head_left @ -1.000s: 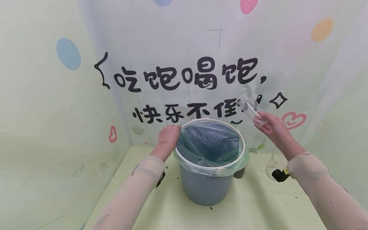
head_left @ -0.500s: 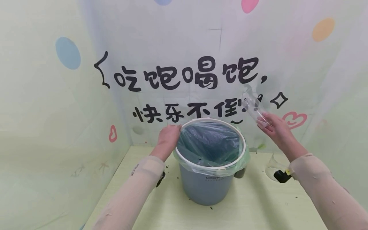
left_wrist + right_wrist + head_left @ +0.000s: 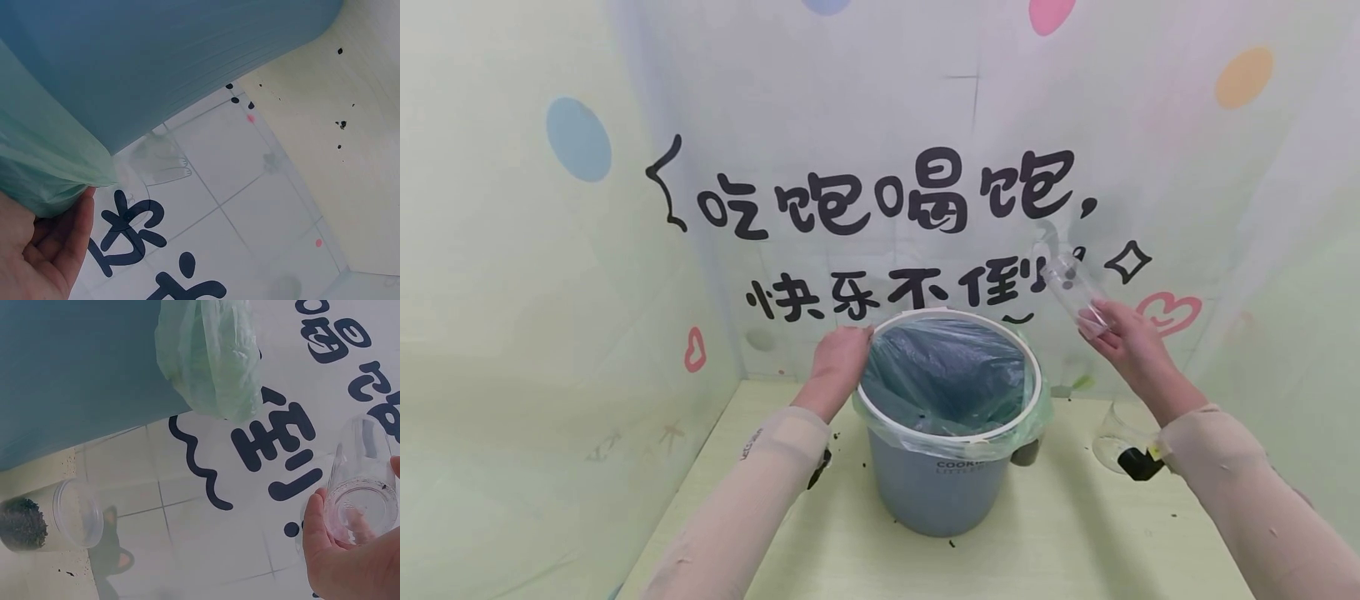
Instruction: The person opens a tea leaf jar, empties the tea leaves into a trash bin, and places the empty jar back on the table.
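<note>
My left hand (image 3: 840, 360) grips the left rim of a blue-grey trash bin (image 3: 936, 492) through its green plastic liner (image 3: 951, 358). In the left wrist view, its curled fingers (image 3: 78, 234) show under the overhanging liner. My right hand (image 3: 1133, 346) holds a tall clear cup (image 3: 1071, 287) near its base, right of the bin and above rim height. The cup tilts, its far end pointing up and left. In the right wrist view a dark speck shows on the clear cup (image 3: 361, 494); no other contents are plain.
A clear jar (image 3: 37, 522) with dark shredded bits at its bottom stands beside the bin in the right wrist view. Dark crumbs (image 3: 342, 125) lie scattered on the pale tabletop (image 3: 1037, 550). A printed wall covering (image 3: 887, 108) encloses the back and sides.
My right hand and the clear cup have shifted slightly to the right and down. The left hand and the bin have stayed in place.
</note>
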`<action>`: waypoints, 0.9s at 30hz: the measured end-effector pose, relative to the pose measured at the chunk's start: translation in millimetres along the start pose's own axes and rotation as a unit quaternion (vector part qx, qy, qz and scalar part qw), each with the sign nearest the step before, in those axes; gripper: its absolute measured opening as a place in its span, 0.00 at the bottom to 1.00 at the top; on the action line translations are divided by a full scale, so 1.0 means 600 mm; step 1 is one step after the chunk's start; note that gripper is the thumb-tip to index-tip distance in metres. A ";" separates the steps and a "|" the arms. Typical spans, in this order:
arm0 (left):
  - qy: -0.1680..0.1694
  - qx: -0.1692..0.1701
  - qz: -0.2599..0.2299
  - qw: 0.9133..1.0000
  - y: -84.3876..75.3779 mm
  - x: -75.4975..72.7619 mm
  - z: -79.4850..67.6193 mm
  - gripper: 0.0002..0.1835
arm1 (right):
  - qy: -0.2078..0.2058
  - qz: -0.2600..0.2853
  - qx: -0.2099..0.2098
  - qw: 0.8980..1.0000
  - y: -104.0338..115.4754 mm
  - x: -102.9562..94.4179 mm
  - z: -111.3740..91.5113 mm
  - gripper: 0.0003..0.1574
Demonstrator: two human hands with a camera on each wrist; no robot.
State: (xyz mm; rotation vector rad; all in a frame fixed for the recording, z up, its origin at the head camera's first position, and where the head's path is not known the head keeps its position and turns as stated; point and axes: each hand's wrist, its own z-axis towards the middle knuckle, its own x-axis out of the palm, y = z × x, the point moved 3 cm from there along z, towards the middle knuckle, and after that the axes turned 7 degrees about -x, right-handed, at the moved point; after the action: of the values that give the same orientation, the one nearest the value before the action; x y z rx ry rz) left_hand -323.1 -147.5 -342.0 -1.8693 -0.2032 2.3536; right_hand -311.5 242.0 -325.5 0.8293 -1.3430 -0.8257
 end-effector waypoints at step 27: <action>0.000 0.002 0.014 1.000 -0.001 -0.004 -0.004 0.16 | 0.001 -0.019 -0.009 1.000 -0.018 -0.046 -0.013 0.06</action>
State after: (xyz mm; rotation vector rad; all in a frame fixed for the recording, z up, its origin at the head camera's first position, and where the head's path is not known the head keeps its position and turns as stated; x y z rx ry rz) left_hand -320.1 -147.0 -339.9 -1.8828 -0.1724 2.3698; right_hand -305.7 261.4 -348.3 0.8432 -1.3191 -0.8661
